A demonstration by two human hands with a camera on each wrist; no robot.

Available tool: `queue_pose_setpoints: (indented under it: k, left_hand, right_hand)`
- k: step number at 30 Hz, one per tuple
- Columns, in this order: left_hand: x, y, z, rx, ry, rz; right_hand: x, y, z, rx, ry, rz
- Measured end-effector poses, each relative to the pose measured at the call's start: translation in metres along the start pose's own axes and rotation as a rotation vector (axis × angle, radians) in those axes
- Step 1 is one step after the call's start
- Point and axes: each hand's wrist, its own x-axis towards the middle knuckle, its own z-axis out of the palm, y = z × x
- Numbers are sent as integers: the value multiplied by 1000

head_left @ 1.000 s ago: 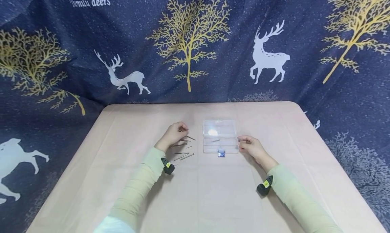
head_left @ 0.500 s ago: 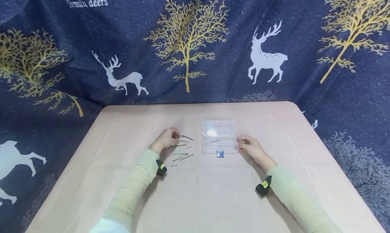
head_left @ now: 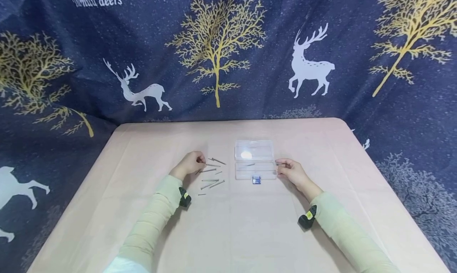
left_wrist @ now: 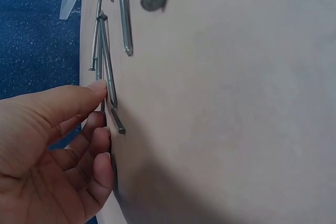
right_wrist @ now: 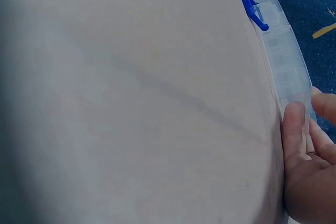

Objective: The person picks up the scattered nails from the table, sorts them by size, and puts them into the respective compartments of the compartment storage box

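My left hand (head_left: pixel 188 164) is low over the table at the left of a scatter of nails, its thumb and index finger pinching the end of a steel nail (head_left: pixel 213 165). Other nails lie close by, among them a long nail (left_wrist: pixel 107 64) beside the thumb and a short nail (left_wrist: pixel 118 121) below it. To the right stands a clear plastic case (head_left: pixel 240 173) with its lid (head_left: pixel 264 150) raised and a blue latch (right_wrist: pixel 254 11) at the front. One nail (head_left: pixel 251 164) lies inside. My right hand (head_left: pixel 292 173) grips the right end of the case, thumb and fingers around its wall.
Several loose nails (head_left: pixel 216 184) are spread on the pink-covered table (head_left: pixel 250 233) between the left hand and the case. A short nail (head_left: pixel 202 194) lies nearest the front. Behind the table hangs a dark blue cloth (head_left: pixel 150 35) printed with deer and trees.
My left hand has drawn back left from over the nails, leaving a nail on the table, and now pinches another. My right hand stays on the case.
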Motion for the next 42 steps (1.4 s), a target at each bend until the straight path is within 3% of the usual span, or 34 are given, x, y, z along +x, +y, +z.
queue_pose_setpoints:
  k: [4, 16, 34, 39, 42]
  left_hand:
    - [0, -2, 0, 16, -6, -8]
    - [-1, -9, 3, 58, 28, 96]
    - [-4, -9, 2, -254, 2, 139]
    - [-5, -7, 2, -290, 0, 108]
    - [-7, -5, 4, -302, 12, 38]
  right_hand:
    - [1, 1, 1, -2, 2, -2]
    - [0, 2, 3, 16, 5, 4]
    - [3, 2, 2, 12, 12, -1]
    - [2, 2, 1, 7, 16, -5]
    - [2, 1, 1, 12, 16, -3]
